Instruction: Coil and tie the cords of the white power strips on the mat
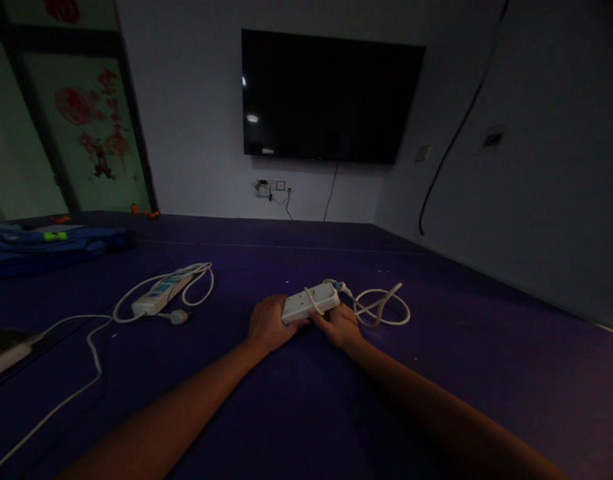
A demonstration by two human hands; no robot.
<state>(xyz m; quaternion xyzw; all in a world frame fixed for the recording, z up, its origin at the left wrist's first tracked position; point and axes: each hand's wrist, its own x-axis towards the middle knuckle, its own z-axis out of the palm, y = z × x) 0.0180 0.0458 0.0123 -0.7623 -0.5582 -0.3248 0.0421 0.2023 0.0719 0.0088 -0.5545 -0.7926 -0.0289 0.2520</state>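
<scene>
A white power strip (297, 306) is held between my two hands, a little above the purple surface. My left hand (270, 325) is closed around its left end. At the right end, my right hand (342, 323) grips it from below and behind, with the thumb close to the cord wrapped across the strip. The rest of its white cord (381, 308) trails off to the right in loose loops. Parts of the fingers of both hands are hidden under the strip.
Another white power strip (162, 293) lies to the left with its cord looped and its plug (178, 317) beside it. A further white strip (9, 360) with a cord sits at the left edge. Blue cloth (46, 241) lies farther back. A television (331, 97) hangs on the wall.
</scene>
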